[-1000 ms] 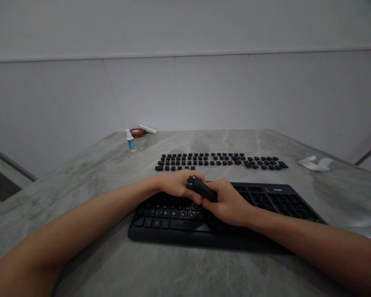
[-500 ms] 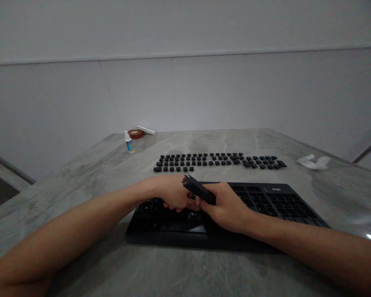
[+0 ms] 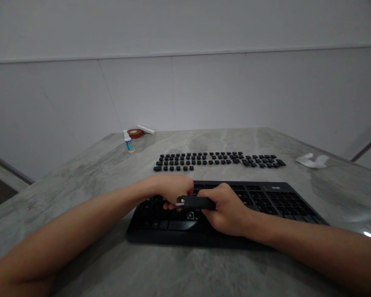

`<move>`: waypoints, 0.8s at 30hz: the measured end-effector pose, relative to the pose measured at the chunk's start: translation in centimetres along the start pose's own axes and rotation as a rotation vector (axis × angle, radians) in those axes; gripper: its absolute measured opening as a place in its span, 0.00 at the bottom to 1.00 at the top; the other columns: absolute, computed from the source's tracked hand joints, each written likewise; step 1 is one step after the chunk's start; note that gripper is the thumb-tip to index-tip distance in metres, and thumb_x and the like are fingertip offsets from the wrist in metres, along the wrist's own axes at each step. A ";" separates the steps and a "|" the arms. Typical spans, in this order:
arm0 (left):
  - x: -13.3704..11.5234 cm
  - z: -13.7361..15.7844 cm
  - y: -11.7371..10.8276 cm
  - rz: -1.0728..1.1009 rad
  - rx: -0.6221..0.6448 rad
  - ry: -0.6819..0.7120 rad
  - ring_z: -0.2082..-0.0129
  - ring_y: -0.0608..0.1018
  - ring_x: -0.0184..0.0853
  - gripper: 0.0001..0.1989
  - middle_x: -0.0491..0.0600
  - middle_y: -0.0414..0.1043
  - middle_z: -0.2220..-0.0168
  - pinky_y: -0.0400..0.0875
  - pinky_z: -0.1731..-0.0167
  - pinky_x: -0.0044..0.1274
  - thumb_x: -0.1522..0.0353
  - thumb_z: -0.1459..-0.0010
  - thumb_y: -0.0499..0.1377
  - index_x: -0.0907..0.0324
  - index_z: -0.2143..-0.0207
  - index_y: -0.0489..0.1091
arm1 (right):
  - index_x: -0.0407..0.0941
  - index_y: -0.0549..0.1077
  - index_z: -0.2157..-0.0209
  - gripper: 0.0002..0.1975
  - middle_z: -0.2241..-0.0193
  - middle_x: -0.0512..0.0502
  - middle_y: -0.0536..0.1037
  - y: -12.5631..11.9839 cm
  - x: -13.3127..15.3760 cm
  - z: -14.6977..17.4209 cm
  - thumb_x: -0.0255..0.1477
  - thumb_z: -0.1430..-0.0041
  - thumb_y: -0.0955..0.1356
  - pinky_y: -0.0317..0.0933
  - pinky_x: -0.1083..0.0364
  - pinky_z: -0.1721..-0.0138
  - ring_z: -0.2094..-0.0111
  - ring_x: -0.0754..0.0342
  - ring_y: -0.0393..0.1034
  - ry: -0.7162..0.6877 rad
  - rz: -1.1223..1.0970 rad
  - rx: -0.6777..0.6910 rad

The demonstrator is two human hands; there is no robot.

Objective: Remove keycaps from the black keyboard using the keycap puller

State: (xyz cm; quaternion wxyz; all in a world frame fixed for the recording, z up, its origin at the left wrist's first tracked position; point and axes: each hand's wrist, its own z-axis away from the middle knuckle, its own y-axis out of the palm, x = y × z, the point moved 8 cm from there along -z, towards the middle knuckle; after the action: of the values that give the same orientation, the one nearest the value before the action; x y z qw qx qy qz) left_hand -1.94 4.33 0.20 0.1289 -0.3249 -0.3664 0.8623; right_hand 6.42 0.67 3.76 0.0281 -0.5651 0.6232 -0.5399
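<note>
A black keyboard (image 3: 275,187) lies before me, with bare key sockets showing on its right side. My right hand (image 3: 228,210) is closed round a slim black tool (image 3: 199,203), held level, its short metal prongs pointing left. Over the keyboard's left half my left hand (image 3: 175,190) is curled with the fingers down, close by the tool's tip. What those fingers hold, if anything, is hidden. One pale, round exposed key socket (image 3: 190,215) shows just below the tool. Beyond the keyboard, several loose black keycaps (image 3: 199,162) are laid out in rows.
A small white spray bottle (image 3: 129,143) stands at the back left, near a reddish-brown round case (image 3: 135,133) and a white flat stick (image 3: 146,129). Crumpled white tissue (image 3: 313,161) lies at the right. A wall borders the grey marbled table (image 3: 204,270) behind.
The tool in my right hand has swung from a slant, tip up and left, to nearly level. Its tip is lower, uncovering the pale socket. My left hand has hardly moved.
</note>
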 end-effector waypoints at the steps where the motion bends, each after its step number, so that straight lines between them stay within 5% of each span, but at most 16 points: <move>1: 0.2 -0.1 -0.2 -0.030 -0.033 -0.001 0.86 0.68 0.30 0.14 0.45 0.67 0.87 0.63 0.83 0.20 0.66 0.46 0.57 0.61 0.83 0.70 | 0.42 0.72 0.79 0.07 0.86 0.52 0.69 0.0 0.2 0.0 0.20 0.57 0.63 0.49 0.60 0.80 0.84 0.60 0.59 -0.024 0.020 0.002; 8: -0.1 0.0 -0.5 -0.099 -0.130 0.036 0.85 0.65 0.29 0.16 0.45 0.65 0.85 0.61 0.82 0.21 0.63 0.43 0.55 0.61 0.81 0.71 | 0.42 0.71 0.79 0.07 0.86 0.51 0.70 0.0 0.7 0.3 0.20 0.57 0.63 0.48 0.59 0.81 0.85 0.58 0.61 -0.122 0.089 -0.020; 24: -1.2 0.9 0.2 0.067 0.055 -0.037 0.86 0.70 0.30 0.15 0.44 0.65 0.87 0.65 0.85 0.20 0.69 0.44 0.54 0.61 0.83 0.64 | 0.42 0.76 0.75 0.11 0.85 0.49 0.74 0.1 1.6 0.6 0.21 0.56 0.62 0.49 0.57 0.81 0.85 0.55 0.67 -0.254 0.182 -0.082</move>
State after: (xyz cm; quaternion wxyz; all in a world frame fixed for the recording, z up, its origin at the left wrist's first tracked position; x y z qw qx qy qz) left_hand -1.62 3.09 1.07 0.1020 -0.3175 -0.3337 0.8817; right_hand 6.21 -0.95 4.39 0.1322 -0.5706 0.6849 -0.4334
